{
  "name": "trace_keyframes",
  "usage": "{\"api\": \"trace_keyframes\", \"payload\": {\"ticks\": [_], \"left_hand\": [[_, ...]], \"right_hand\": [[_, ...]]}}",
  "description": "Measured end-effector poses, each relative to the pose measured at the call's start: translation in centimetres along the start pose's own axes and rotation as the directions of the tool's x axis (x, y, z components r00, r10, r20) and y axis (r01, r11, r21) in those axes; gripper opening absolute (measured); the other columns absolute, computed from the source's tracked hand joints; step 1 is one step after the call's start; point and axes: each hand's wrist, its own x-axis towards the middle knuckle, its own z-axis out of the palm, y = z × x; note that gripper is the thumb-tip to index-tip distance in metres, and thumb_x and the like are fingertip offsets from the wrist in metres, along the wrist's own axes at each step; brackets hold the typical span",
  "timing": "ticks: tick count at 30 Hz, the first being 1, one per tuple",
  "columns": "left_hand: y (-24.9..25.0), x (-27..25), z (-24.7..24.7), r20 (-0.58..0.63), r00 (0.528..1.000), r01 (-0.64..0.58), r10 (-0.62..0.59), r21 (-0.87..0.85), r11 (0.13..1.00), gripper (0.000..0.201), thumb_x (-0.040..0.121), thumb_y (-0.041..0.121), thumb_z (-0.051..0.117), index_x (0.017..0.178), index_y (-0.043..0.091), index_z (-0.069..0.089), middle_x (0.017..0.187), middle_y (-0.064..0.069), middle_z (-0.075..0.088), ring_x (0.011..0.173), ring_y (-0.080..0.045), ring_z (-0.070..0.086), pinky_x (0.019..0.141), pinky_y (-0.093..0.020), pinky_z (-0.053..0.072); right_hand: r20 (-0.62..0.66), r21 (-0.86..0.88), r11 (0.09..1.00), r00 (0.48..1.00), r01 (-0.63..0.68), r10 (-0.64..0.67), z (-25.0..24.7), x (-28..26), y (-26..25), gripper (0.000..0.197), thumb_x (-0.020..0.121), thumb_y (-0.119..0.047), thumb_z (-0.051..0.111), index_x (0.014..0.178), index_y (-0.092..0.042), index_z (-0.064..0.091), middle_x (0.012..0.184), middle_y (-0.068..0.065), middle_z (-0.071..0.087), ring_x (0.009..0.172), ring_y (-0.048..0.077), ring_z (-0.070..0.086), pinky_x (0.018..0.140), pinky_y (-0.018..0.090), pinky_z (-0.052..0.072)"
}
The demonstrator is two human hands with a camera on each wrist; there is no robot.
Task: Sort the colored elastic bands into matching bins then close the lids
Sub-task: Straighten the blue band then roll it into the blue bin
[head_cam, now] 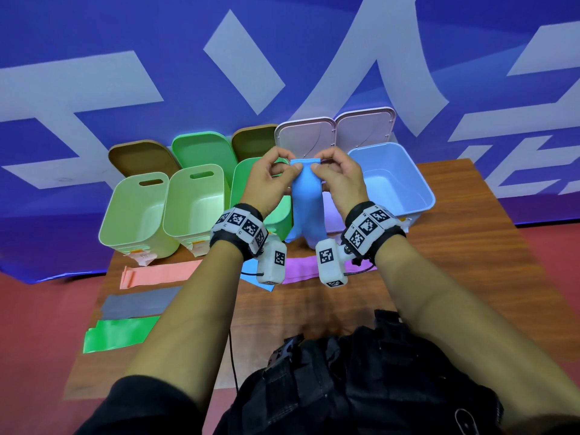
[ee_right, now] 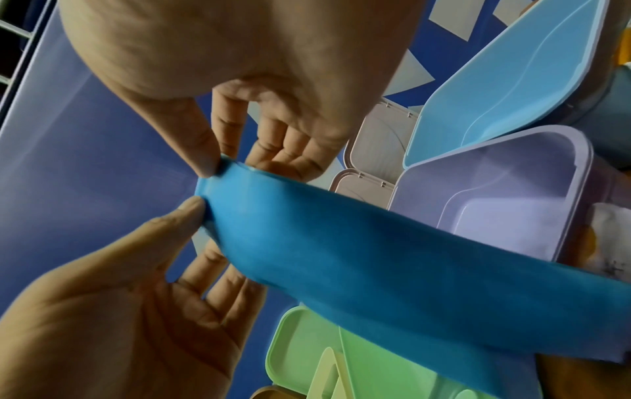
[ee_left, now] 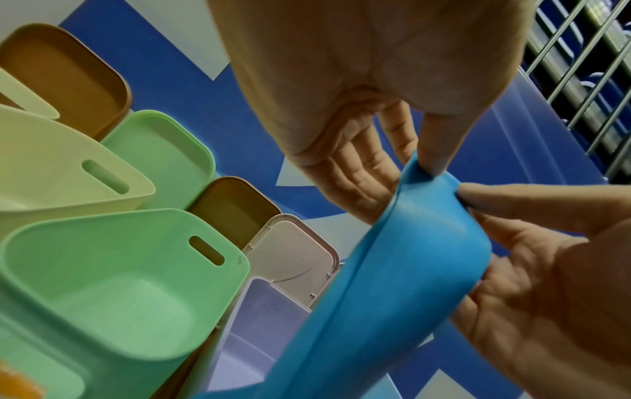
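A blue elastic band (head_cam: 305, 202) hangs in the air over the bins, held by its top edge. My left hand (head_cam: 290, 172) pinches the left top corner and my right hand (head_cam: 317, 166) pinches the right one. The left wrist view shows my left hand (ee_left: 409, 178) pinching the blue band (ee_left: 392, 283) between thumb and fingers. The right wrist view shows my right hand (ee_right: 235, 167) pinching the band (ee_right: 375, 256) the same way. Behind the band stand a purple bin (head_cam: 329, 215) and, to its right, a light blue bin (head_cam: 422, 183), both with open lids.
Two pale yellow-green bins (head_cam: 108, 215) and a green bin (head_cam: 238, 183) stand open to the left, lids raised at the back. On the wooden table lie a pink band (head_cam: 160, 273), a grey band (head_cam: 138, 306), a green band (head_cam: 122, 334), a purple band (head_cam: 301, 268) and a blue piece (head_cam: 254, 279).
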Motion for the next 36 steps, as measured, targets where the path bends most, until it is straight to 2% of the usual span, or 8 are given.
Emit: {"api": "trace_keyframes", "payload": {"ticks": [4,9,14,17,21,29,32,36], "left_hand": [[-0.1,-0.1,-0.2,0.006,1.0,-0.008,0.008,0.0,1.0,0.006,0.096,0.01,0.059,0.101,0.01,0.054,0.076,-0.021,0.056,0.074,-0.017,0.062,0.07,-0.043,0.059],[-0.2,-0.2,-0.3,-0.006,1.0,-0.019,0.019,-0.017,1.0,0.008,0.095,0.007,0.061,0.103,0.008,0.058,0.08,-0.024,0.059,0.078,-0.019,0.063,0.069,-0.036,0.06],[-0.5,-0.2,-0.5,-0.003,1.0,-0.008,0.007,-0.017,1.0,0.011,0.089,-0.002,0.065,0.09,0.009,0.062,0.083,-0.008,0.065,0.076,-0.011,0.064,0.069,-0.03,0.058],[-1.0,-0.3,-0.9,-0.015,1.0,0.015,-0.015,-0.019,1.0,0.017,0.086,-0.006,0.066,0.08,0.01,0.063,0.077,-0.003,0.064,0.073,-0.013,0.062,0.069,-0.032,0.057],[-2.1,-0.7,-1.5,-0.017,0.999,0.049,-0.049,0.002,0.999,0.019,0.083,-0.005,0.068,0.076,0.012,0.065,0.074,-0.006,0.063,0.073,-0.019,0.06,0.07,-0.034,0.054],[-5.0,-1.5,-2.9,-0.035,0.984,0.177,-0.176,0.027,0.984,0.021,0.086,-0.005,0.066,0.078,0.013,0.065,0.072,-0.005,0.061,0.066,-0.01,0.059,0.069,-0.025,0.054],[-6.6,-1.6,-3.6,-0.022,0.973,0.229,-0.228,0.046,0.972,0.021,0.086,-0.005,0.066,0.079,0.015,0.065,0.073,-0.005,0.061,0.068,-0.012,0.059,0.07,-0.025,0.054],[-9.4,-1.8,-4.7,0.009,0.954,0.297,-0.299,0.087,0.951,0.019,0.087,-0.005,0.066,0.082,0.014,0.064,0.072,-0.006,0.06,0.068,-0.015,0.058,0.071,-0.03,0.055]], "right_hand": [[0.003,-0.012,1.0,1.0,0.005,-0.005,0.1,-0.1,-0.2,0.014,0.093,0.005,0.056,0.089,-0.008,0.056,0.065,-0.006,0.056,0.056,0.002,0.054,0.051,0.017,0.043],[0.014,0.006,1.0,1.0,0.012,-0.012,-0.2,-0.1,-0.1,0.018,0.088,0.001,0.062,0.083,-0.016,0.06,0.07,-0.005,0.056,0.064,0.007,0.055,0.061,0.022,0.046],[0.068,0.033,0.999,0.998,-0.02,0.017,0.1,-0.2,0.5,0.014,0.077,-0.016,0.067,0.089,-0.009,0.062,0.074,0.001,0.065,0.068,0.01,0.061,0.06,0.019,0.048],[0.081,0.001,0.998,0.995,-0.059,0.059,0.3,-0.1,1.3,0.01,0.086,-0.006,0.068,0.093,-0.004,0.062,0.071,0.0,0.065,0.063,0.006,0.061,0.057,0.016,0.046],[0.096,-0.053,0.994,0.99,-0.099,0.104,0.6,-0.2,2.7,0.013,0.09,-0.003,0.066,0.081,-0.012,0.064,0.068,-0.001,0.063,0.058,0.002,0.057,0.055,0.014,0.044],[0.085,-0.167,0.98,0.989,-0.105,0.12,1.9,-0.4,5.6,0.011,0.088,-0.003,0.069,0.081,-0.012,0.068,0.072,0.0,0.062,0.062,0.001,0.055,0.063,0.013,0.045],[0.082,-0.223,0.967,0.986,-0.122,0.143,2.4,-0.4,7.1,0.013,0.085,-0.006,0.073,0.078,-0.016,0.07,0.07,-0.004,0.064,0.064,0.002,0.055,0.065,0.016,0.045],[0.073,-0.307,0.934,0.974,-0.184,0.216,3.2,-0.3,9.9,0.017,0.079,-0.018,0.078,0.068,-0.03,0.073,0.067,-0.007,0.067,0.069,0.014,0.058,0.071,0.032,0.05]]}}
